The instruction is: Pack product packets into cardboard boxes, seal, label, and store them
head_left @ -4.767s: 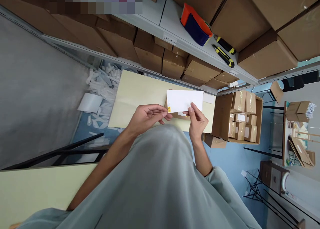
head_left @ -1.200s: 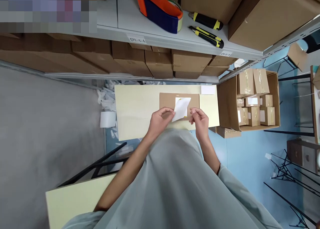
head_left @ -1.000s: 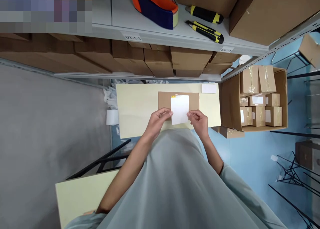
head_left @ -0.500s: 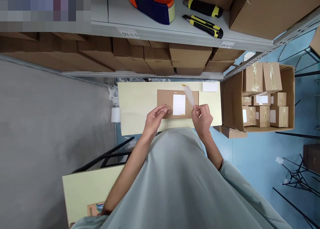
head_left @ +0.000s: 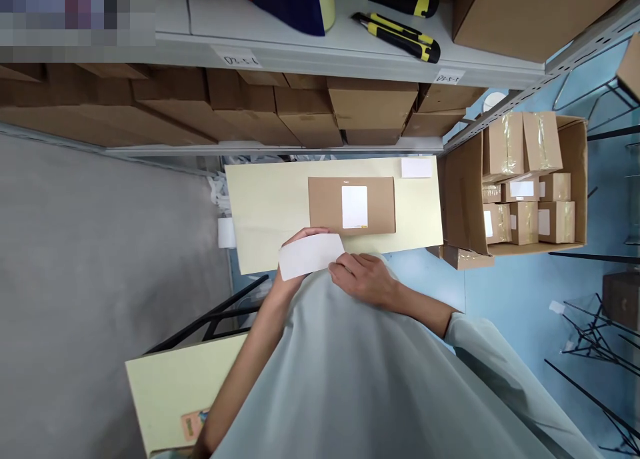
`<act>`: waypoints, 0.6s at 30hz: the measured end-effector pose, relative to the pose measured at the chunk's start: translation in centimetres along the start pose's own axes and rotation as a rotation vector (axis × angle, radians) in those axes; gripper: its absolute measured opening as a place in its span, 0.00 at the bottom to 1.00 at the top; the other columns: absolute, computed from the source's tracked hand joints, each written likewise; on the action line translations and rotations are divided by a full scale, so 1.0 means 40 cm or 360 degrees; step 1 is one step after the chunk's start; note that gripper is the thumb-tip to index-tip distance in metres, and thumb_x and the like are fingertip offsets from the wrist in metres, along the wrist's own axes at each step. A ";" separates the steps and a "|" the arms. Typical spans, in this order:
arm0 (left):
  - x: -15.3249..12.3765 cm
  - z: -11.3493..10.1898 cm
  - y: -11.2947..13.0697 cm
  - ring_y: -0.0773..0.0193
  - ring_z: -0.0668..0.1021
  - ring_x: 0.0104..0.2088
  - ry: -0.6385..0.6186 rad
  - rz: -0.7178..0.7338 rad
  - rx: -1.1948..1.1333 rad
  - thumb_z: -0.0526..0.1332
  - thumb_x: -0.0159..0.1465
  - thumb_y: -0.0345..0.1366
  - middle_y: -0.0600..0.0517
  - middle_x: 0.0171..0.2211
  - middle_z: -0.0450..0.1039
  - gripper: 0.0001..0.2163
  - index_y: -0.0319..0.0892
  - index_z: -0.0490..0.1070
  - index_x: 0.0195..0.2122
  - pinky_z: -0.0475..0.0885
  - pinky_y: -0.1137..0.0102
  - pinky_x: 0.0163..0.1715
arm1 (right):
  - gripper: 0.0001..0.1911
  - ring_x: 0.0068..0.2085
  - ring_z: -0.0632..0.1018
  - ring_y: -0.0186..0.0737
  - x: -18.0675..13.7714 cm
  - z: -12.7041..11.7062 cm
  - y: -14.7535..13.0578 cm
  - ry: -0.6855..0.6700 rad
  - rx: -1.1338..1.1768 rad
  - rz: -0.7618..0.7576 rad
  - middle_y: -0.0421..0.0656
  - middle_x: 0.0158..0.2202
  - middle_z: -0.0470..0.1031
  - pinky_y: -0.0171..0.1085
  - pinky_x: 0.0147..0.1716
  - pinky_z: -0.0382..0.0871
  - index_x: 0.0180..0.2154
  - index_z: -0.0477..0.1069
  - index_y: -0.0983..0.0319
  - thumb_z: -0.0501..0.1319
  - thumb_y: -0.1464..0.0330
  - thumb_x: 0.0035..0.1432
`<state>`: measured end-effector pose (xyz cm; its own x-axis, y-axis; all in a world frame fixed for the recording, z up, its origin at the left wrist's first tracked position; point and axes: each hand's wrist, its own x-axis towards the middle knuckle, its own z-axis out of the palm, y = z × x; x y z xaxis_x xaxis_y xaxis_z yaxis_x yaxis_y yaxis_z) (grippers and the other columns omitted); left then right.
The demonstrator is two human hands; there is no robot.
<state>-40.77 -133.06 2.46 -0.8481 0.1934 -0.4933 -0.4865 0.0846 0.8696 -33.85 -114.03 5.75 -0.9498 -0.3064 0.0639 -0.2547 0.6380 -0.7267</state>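
A blank white slip of label backing paper (head_left: pixel 311 255) is held up in front of my body, just off the table's near edge. My right hand (head_left: pixel 364 279) pinches its right corner, fingers curled. Behind the slip is my left hand (head_left: pixel 306 232), closed against it, most of its fingers hidden by the paper. Beyond my hands a flat brown cardboard box (head_left: pixel 326 205) lies on the pale table (head_left: pixel 270 205). On its top sits a white label (head_left: pixel 355 207) with a small yellow mark at the lower right corner.
A white paper pad (head_left: pixel 416 168) lies at the table's far right. An open carton (head_left: pixel 463 199) of small taped boxes stands to the right. Above the far side, a shelf (head_left: pixel 280 49) bears a tape dispenser (head_left: pixel 290 5) and two box cutters (head_left: pixel 397 37).
The backing paper has moved from above the box's right side to near my body. My right hand came left and closer, and my left hand left the box to meet the paper.
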 end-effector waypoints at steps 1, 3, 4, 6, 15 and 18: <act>-0.003 -0.003 -0.001 0.47 0.84 0.53 -0.0015 0.0022 0.0072 0.71 0.61 0.52 0.46 0.52 0.85 0.18 0.46 0.82 0.46 0.82 0.58 0.51 | 0.11 0.31 0.76 0.36 -0.002 -0.002 -0.001 0.0055 -0.0011 0.0010 0.41 0.35 0.78 0.36 0.31 0.70 0.37 0.76 0.55 0.59 0.69 0.74; -0.006 -0.002 0.000 0.48 0.84 0.52 -0.0039 0.0100 0.0243 0.71 0.60 0.53 0.44 0.51 0.84 0.20 0.45 0.81 0.47 0.81 0.59 0.52 | 0.10 0.30 0.75 0.33 -0.005 -0.008 0.001 0.0194 0.0054 0.0103 0.40 0.36 0.78 0.33 0.31 0.70 0.37 0.77 0.56 0.60 0.68 0.74; -0.005 0.002 0.002 0.49 0.84 0.51 -0.0045 0.0137 0.0316 0.71 0.60 0.54 0.44 0.49 0.85 0.21 0.44 0.80 0.45 0.81 0.59 0.52 | 0.09 0.29 0.74 0.31 -0.004 -0.013 0.005 0.0262 0.0141 0.0187 0.39 0.36 0.78 0.33 0.31 0.70 0.38 0.77 0.57 0.61 0.66 0.74; 0.003 0.015 0.003 0.53 0.84 0.46 -0.0034 0.0186 0.0407 0.69 0.63 0.57 0.46 0.43 0.84 0.20 0.44 0.78 0.40 0.80 0.61 0.51 | 0.09 0.26 0.72 0.30 0.001 -0.023 0.022 0.0379 0.0378 0.0406 0.39 0.36 0.77 0.32 0.28 0.69 0.38 0.77 0.58 0.62 0.63 0.73; 0.129 0.071 -0.020 0.60 0.78 0.33 -0.0114 0.0139 0.0848 0.61 0.68 0.54 0.52 0.32 0.80 0.17 0.45 0.76 0.35 0.72 0.67 0.39 | 0.15 0.27 0.72 0.35 0.073 -0.021 0.214 0.0547 0.0647 0.1228 0.34 0.24 0.71 0.35 0.32 0.69 0.31 0.75 0.59 0.68 0.55 0.63; 0.180 0.085 -0.027 0.60 0.77 0.32 -0.0094 0.0039 0.1086 0.61 0.68 0.50 0.52 0.30 0.79 0.15 0.45 0.75 0.33 0.68 0.67 0.36 | 0.12 0.31 0.76 0.37 0.098 -0.005 0.255 0.0475 0.0475 0.1331 0.37 0.29 0.77 0.36 0.36 0.70 0.32 0.75 0.59 0.66 0.59 0.64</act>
<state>-45.64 -128.45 -1.93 -0.8350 0.2542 -0.4881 -0.2098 0.6730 0.7093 -40.20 -108.56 -1.28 -0.8212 0.3904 -0.4162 0.5503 0.3487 -0.7587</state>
